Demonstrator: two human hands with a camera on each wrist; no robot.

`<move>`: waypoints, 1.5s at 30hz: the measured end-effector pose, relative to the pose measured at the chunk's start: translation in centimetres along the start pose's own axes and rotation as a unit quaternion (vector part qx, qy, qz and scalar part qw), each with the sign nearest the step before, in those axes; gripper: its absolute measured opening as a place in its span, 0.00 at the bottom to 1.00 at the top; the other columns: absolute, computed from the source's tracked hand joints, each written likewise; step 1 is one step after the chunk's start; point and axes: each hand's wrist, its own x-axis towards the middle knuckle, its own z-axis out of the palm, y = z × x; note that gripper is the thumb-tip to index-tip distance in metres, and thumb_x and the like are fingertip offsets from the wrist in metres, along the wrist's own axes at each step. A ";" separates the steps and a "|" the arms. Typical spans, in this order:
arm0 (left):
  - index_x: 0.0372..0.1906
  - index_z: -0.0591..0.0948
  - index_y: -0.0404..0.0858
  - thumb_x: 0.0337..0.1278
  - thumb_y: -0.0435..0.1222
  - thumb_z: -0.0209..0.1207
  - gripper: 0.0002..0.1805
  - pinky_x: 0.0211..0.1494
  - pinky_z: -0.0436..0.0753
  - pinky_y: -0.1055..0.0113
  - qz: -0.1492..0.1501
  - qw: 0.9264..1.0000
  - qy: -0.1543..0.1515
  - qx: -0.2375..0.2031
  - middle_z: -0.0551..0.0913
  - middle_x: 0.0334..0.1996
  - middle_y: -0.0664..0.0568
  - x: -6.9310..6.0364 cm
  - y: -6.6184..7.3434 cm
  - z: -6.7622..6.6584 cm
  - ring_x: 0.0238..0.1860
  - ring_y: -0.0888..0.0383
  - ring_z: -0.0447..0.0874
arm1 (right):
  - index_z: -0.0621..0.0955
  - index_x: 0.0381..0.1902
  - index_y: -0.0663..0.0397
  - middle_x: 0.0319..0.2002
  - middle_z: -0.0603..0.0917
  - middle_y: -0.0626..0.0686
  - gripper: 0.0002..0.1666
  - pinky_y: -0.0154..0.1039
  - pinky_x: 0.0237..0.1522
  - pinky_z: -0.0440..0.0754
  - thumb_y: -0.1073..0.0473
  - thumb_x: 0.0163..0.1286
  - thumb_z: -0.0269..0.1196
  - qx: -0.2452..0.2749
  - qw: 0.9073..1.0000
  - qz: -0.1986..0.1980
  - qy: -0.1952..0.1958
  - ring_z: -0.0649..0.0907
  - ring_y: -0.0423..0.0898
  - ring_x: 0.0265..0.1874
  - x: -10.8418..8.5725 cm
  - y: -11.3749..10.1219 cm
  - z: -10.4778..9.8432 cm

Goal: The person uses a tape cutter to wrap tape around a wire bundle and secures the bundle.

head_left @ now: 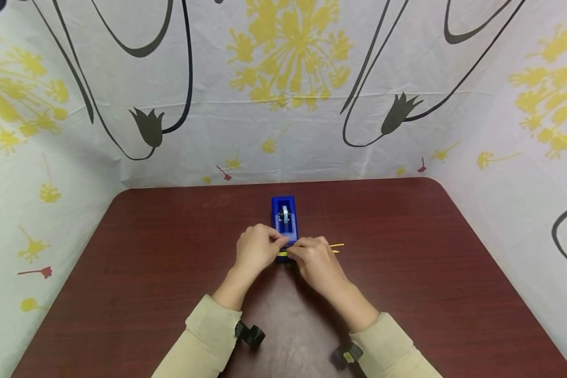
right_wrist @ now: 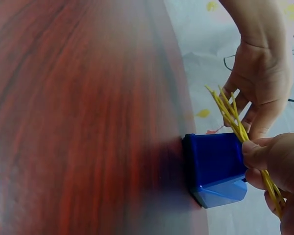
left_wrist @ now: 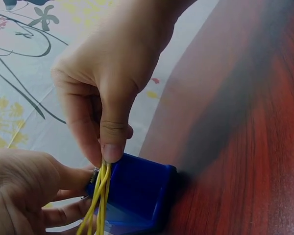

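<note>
A blue tape dispenser [head_left: 278,206] with a roll of tape [head_left: 285,214] in it stands on the table. My right hand [head_left: 317,262] pinches a bundle of thin yellow wires [right_wrist: 230,113] between thumb and fingers, just in front of the dispenser's cutting end. The loose wire ends stick out on both sides of the grip. At that same end, my left hand [head_left: 259,247] has its thumb and forefinger brought together by the toothed edge [left_wrist: 94,175], apparently pinching the end of the tape. The clear tape itself is hard to make out.
The dark red-brown wooden table [head_left: 170,247] carries the dispenser near its far edge. A white cloth [head_left: 208,121] with yellow and grey flower prints hangs behind and at both sides. Small black cameras [head_left: 250,334] are strapped at both wrists.
</note>
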 end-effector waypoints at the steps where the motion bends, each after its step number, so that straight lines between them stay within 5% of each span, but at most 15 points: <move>1: 0.36 0.93 0.50 0.61 0.48 0.69 0.08 0.36 0.83 0.54 -0.002 1.000 -0.001 0.000 0.90 0.38 0.55 0.0 0.0 0.0 0.34 0.52 0.88 | 0.91 0.33 0.53 0.34 0.89 0.48 0.08 0.42 0.36 0.76 0.69 0.56 0.76 -0.004 1.000 -0.003 -0.002 0.87 0.44 0.34 0.1 0.0 0.0; 21: 0.35 0.93 0.51 0.60 0.50 0.69 0.09 0.38 0.82 0.55 -0.029 0.999 -0.024 0.002 0.90 0.36 0.57 0.2 0.4 -0.3 0.33 0.53 0.86 | 0.86 0.24 0.51 0.26 0.83 0.46 0.13 0.39 0.32 0.70 0.75 0.56 0.71 -0.049 0.995 -0.062 -0.062 0.82 0.43 0.26 1.2 0.2 -1.4; 31: 0.36 0.92 0.51 0.60 0.50 0.69 0.10 0.40 0.83 0.53 -0.038 0.999 -0.030 -0.005 0.90 0.38 0.56 0.3 0.3 -0.4 0.34 0.52 0.87 | 0.87 0.25 0.51 0.25 0.84 0.46 0.10 0.39 0.30 0.72 0.72 0.58 0.72 -0.002 0.993 -0.077 -0.090 0.83 0.40 0.26 -0.2 1.3 -0.8; 35: 0.37 0.93 0.49 0.61 0.50 0.69 0.10 0.38 0.83 0.54 -0.032 0.999 -0.020 -0.008 0.90 0.38 0.55 -0.1 -0.1 -0.2 0.34 0.53 0.87 | 0.90 0.31 0.53 0.30 0.87 0.47 0.07 0.41 0.35 0.75 0.71 0.58 0.74 0.026 0.997 -0.047 -0.060 0.86 0.41 0.30 -0.5 1.5 -0.9; 41: 0.43 0.92 0.48 0.66 0.48 0.64 0.12 0.37 0.83 0.55 -0.015 1.000 -0.013 -0.021 0.90 0.42 0.54 -0.6 -0.7 0.1 0.34 0.54 0.87 | 0.90 0.32 0.54 0.32 0.89 0.47 0.06 0.41 0.38 0.77 0.68 0.57 0.75 0.038 0.998 -0.058 -0.014 0.87 0.41 0.32 -0.9 1.3 -1.0; 45: 0.44 0.91 0.45 0.68 0.47 0.63 0.12 0.35 0.81 0.56 0.004 0.999 0.022 -0.032 0.90 0.35 0.55 -0.9 -0.9 -0.1 0.30 0.57 0.85 | 0.90 0.33 0.55 0.32 0.89 0.47 0.06 0.41 0.36 0.76 0.66 0.56 0.76 0.035 0.998 -0.058 0.015 0.87 0.42 0.33 -1.0 1.2 -0.8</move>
